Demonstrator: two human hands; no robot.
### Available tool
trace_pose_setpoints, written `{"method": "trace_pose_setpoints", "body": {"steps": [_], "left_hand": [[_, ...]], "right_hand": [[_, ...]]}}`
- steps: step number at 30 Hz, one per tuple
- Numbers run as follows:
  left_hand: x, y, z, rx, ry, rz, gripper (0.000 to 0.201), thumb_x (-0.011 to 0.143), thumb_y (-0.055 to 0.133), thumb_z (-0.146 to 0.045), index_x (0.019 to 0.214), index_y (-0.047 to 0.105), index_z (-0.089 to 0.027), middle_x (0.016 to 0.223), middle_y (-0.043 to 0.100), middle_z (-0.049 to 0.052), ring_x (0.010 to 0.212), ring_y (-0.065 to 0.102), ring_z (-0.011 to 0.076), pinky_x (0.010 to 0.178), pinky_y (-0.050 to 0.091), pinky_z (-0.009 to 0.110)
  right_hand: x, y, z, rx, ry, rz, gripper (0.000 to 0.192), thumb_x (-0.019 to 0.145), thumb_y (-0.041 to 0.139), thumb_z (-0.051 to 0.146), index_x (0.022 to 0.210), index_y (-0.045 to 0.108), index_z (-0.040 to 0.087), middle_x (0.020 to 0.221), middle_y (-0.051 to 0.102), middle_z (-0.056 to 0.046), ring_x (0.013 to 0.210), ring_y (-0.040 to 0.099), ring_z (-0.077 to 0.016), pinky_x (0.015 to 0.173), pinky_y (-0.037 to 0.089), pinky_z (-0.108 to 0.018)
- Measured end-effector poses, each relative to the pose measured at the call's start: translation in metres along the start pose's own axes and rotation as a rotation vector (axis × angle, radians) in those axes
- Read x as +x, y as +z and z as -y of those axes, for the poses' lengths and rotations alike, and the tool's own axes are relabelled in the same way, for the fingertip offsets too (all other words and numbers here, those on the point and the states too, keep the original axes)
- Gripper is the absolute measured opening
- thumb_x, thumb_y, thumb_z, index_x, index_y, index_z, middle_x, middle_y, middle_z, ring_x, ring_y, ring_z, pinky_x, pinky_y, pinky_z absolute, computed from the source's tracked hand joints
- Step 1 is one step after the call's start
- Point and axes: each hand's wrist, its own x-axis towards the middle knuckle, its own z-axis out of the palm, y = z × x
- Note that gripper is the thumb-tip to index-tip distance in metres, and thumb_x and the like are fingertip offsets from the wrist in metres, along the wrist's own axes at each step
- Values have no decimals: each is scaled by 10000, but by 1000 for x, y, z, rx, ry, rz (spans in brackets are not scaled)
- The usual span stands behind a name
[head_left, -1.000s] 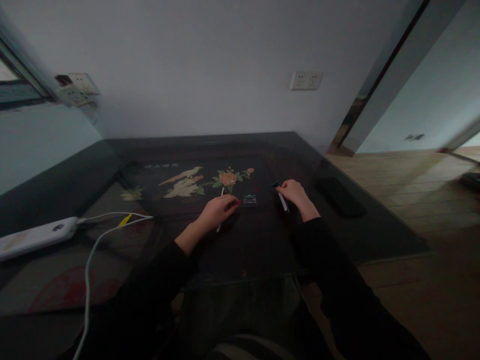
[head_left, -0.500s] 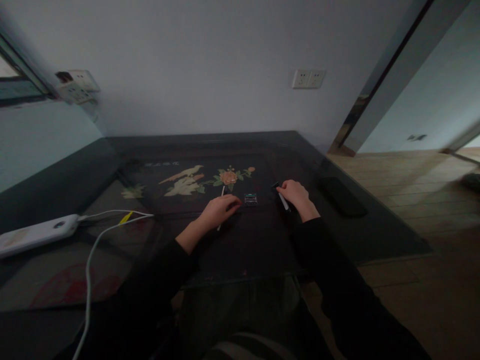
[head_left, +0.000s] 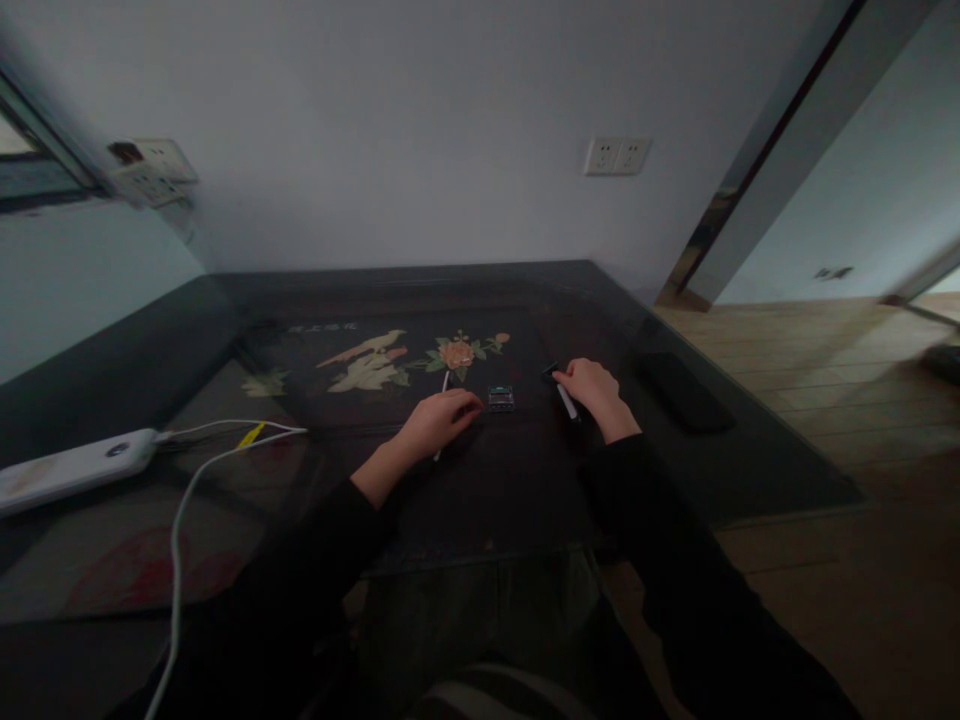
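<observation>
Here, on the dark glass-topped desk (head_left: 225,470), the left hand (head_left: 437,422) lies curled over a thin white stick (head_left: 443,400) and the right hand (head_left: 596,392) clasps a pen-like tool (head_left: 564,396), the small electronic module (head_left: 500,398) between them, seemingly being readied; touching it calls for fine aim.

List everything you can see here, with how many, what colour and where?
Glass-topped dark table: one, black, fills the middle.
Bird-and-flower inlay picture: one, cream and orange, under the glass.
Small rectangular electronic module: one, dark with bluish face, between the hands.
Thin white stick: one, under the left hand.
White-and-black pen-like tool: one, at the right hand.
White power strip: one, table's left, white cables attached.
Flat black slab: one, table's right.
White wall sockets: two, far wall.
Left hand: on the stick.
Right hand: on the tool.
</observation>
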Motion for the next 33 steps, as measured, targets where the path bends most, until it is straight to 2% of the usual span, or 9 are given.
{"method": "trace_pose_setpoints", "body": {"steps": [6,9,11,13,16,18,21,26,33], "left_hand": [[0,1,-1,-5,-15,-2,171,949,520,-250,1020,665,-195,1009,707,51,878,652,173,777,489,296],[0,0,-3,-4,-27,11,171,948,522,-249,1018,668,-195,1012,706,51,862,651,173,761,486,295],[0,1,-4,-4,-32,9,171,948,521,-251,1013,670,-198,1018,706,48,840,648,169,751,485,293],[0,2,-4,-1,-40,0,171,948,521,-247,1014,672,-202,1019,706,47,829,647,169,745,484,293],[1,6,-5,7,-68,-27,166,941,524,-228,1012,673,-204,1013,708,45,871,652,185,766,490,303],[1,8,-5,0,-92,-48,164,938,525,-222,1004,674,-206,1010,711,43,896,655,193,784,496,311],[3,12,-8,-31,-116,-87,162,937,524,-220,997,675,-208,1006,715,42,892,657,194,797,501,315],[5,14,-12,-94,-150,-168,134,914,556,-193,981,671,-207,955,716,35,843,650,181,772,499,303],[13,19,-9,-53,-193,-224,130,883,569,-140,937,674,-192,901,691,40,832,637,181,780,493,304]], "right_hand": [[-4,-7,2,80,-80,-153,264,916,565,429,926,692,198,989,723,-121,940,677,-294,731,473,-359],[-10,-6,13,216,-267,-194,191,913,588,374,926,678,205,871,704,-66,817,649,-220,684,439,-304],[-14,-1,23,321,-423,-154,152,910,606,332,918,675,197,789,669,-31,737,612,-174,669,429,-279],[-18,9,31,359,-589,-80,136,876,666,306,932,682,184,807,643,-26,723,589,-155,677,438,-269],[-20,27,38,336,-718,-31,330,790,774,287,1080,672,166,1035,622,-81,887,608,-182,803,478,-303],[-19,37,39,307,-743,-25,435,754,810,292,1144,658,173,1138,597,-108,1030,597,-223,896,477,-350],[-18,45,39,257,-748,-18,491,725,834,289,1169,658,173,1177,587,-125,1118,569,-263,955,467,-396],[-17,47,41,231,-793,7,396,768,798,275,1137,682,190,1149,597,-110,1092,574,-254,960,470,-407],[-25,47,50,257,-878,56,405,755,809,287,1120,684,162,1121,602,-108,1092,578,-253,970,463,-394]]}}
